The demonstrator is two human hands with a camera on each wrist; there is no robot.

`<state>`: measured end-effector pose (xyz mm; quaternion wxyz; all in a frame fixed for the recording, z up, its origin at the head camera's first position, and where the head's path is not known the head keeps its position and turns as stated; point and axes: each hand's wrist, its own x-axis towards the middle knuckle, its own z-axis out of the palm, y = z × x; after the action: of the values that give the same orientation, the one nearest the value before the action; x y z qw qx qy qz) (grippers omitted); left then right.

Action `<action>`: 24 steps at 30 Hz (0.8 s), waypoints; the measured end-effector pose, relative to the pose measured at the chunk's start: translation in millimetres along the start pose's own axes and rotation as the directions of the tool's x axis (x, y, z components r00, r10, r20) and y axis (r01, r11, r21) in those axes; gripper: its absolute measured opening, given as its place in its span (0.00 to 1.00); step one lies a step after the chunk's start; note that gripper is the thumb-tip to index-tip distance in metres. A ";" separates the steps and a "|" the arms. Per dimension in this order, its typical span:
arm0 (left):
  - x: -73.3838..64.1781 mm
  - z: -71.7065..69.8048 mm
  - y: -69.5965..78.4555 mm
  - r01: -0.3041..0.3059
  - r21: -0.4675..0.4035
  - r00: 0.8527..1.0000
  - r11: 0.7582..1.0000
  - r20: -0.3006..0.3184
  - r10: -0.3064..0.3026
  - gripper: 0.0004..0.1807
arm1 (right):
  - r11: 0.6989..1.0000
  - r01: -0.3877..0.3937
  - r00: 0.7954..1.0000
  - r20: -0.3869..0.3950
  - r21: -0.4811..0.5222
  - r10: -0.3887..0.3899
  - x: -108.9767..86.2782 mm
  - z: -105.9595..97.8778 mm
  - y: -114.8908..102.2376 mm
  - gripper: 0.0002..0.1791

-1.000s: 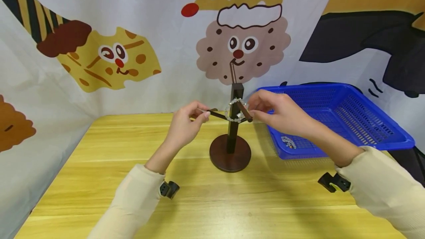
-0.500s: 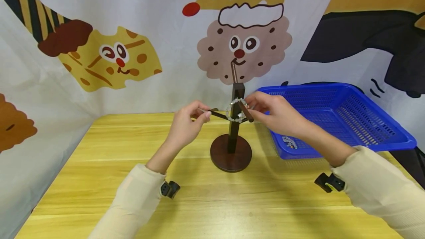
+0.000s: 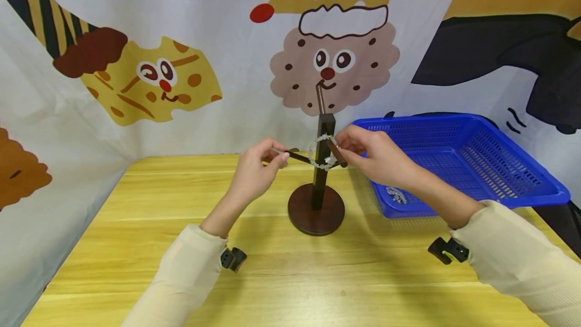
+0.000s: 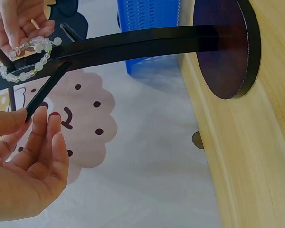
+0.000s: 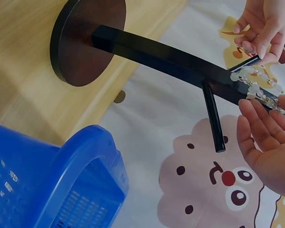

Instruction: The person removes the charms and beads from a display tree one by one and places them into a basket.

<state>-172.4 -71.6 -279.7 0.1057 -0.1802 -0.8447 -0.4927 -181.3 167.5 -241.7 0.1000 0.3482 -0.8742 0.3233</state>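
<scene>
A dark wooden stand (image 3: pixel 320 183) with a round base and several pegs stands upright on the table. My left hand (image 3: pixel 255 169) pinches the end of its left peg (image 4: pixel 47 88) between thumb and finger. At the post's upper front, a bracelet of pale clear beads (image 3: pixel 312 154) encircles the front peg (image 3: pixel 338 154). My right hand (image 3: pixel 379 151) pinches the bracelet's right side, thumb and fingertips on the beads, as the right wrist view also shows. The right peg (image 5: pixel 213 118) sticks out free below that hand. Where the beads touch the peg is hard to see.
A blue plastic basket (image 3: pixel 540 199) stands at the right, behind my right forearm. Another clear beaded item (image 3: pixel 396 195) lies in its near left corner. A printed cloth (image 3: pixel 245 130) hangs behind the wooden table (image 3: pixel 181 191).
My right hand has shifted slightly left toward the post, its fingers now at the bracelet. The bracelet has turned a little on the peg. My left hand keeps its pinch on the left peg.
</scene>
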 end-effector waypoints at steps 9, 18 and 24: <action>-0.3 0.3 0.1 -0.005 0.002 1.000 1.000 -0.005 0.005 0.04 | 1.000 -0.007 1.000 -0.007 0.007 0.007 -2.6 -2.9 -5.1 0.05; -0.7 0.5 0.2 -0.006 0.003 1.000 1.000 -0.008 0.006 0.04 | 0.999 0.033 0.999 0.000 0.017 -0.033 -6.7 -7.9 -9.3 0.04; -1.0 0.5 0.4 -0.008 -0.003 1.000 1.000 -0.006 0.008 0.04 | 0.998 0.069 0.998 0.014 -0.002 -0.069 -11.4 -12.2 -12.5 0.06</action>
<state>-171.4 -71.2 -279.9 0.1099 -0.1824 -0.8429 -0.4942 -165.1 174.6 -230.7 0.1053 0.3801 -0.8628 0.3162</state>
